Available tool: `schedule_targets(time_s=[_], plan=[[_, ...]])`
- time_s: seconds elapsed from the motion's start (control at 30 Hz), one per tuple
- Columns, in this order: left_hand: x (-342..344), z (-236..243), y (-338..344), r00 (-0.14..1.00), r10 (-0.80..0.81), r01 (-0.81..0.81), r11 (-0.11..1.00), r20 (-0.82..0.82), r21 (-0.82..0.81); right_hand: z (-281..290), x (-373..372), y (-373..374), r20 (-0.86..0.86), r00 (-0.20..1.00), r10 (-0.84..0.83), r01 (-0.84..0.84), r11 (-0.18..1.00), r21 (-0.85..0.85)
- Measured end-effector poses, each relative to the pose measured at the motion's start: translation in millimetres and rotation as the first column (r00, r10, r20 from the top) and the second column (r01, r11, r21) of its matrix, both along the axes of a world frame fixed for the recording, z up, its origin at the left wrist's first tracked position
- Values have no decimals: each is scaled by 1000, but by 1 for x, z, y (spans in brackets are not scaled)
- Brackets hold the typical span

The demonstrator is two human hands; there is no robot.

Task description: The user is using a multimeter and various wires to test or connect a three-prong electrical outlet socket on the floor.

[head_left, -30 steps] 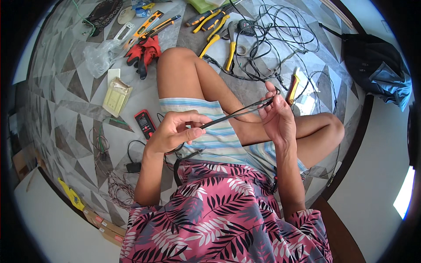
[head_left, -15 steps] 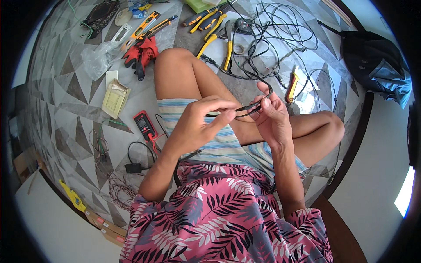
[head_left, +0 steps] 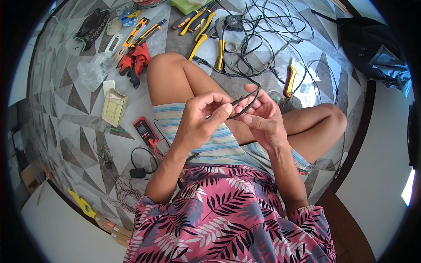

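Observation:
A black cable [head_left: 255, 94] runs from the tangle on the floor down into both my hands, above my crossed legs. My left hand [head_left: 205, 115] pinches it between thumb and fingertips. Curled loosely around the same cable, my right hand [head_left: 264, 117] has its palm turned up and its thumb bent across. Between the hands the cable bends in a narrow loop, and its end is hidden by my fingers. Just beyond them lie yellow-handled cutters [head_left: 220, 52] and a roll of tape [head_left: 230, 46]. A red and yellow utility knife [head_left: 290, 81] rests to the right of them.
Tangled black cables [head_left: 280, 30] spread across the tiled floor ahead. Pliers [head_left: 197, 22], red work gloves [head_left: 135, 61], an orange level [head_left: 133, 37] and a plastic bag [head_left: 94, 72] lie at the far left. A red multimeter [head_left: 145, 131] is beside my left knee. At right sits a black bag [head_left: 364, 48].
My left thumb and fingers have drawn closer to my right hand along the cable. The cable's bend now stands rounder over my right fingers, and the view has shifted slightly.

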State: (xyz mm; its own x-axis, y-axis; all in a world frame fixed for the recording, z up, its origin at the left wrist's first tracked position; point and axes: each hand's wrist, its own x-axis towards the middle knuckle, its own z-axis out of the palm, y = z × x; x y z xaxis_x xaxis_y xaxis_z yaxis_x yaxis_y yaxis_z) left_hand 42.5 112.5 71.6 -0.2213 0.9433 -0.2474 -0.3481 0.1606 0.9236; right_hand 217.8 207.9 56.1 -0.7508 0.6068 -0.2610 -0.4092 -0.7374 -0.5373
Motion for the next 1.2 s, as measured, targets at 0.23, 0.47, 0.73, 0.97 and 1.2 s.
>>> schedule_targets(time_s=[0.23,0.47,0.73,0.97,1.2], plan=[[1,-1,4,998,61,-59,994,19,-91,-2,1,0,-3,1000,9,-9,999,-32],[4,-5,4,992,103,-104,994,-68,-11,-9,5,-3,10,1000,2,0,993,-122],[6,7,1,984,134,-136,991,-115,-3,-12,7,-2,-4,999,34,-34,995,-98],[4,11,-5,982,56,-61,998,-180,-24,-8,8,-3,36,999,35,-32,996,-89],[3,10,-5,984,50,-55,998,-171,-29,-7,10,-3,54,998,34,-30,997,-75]])
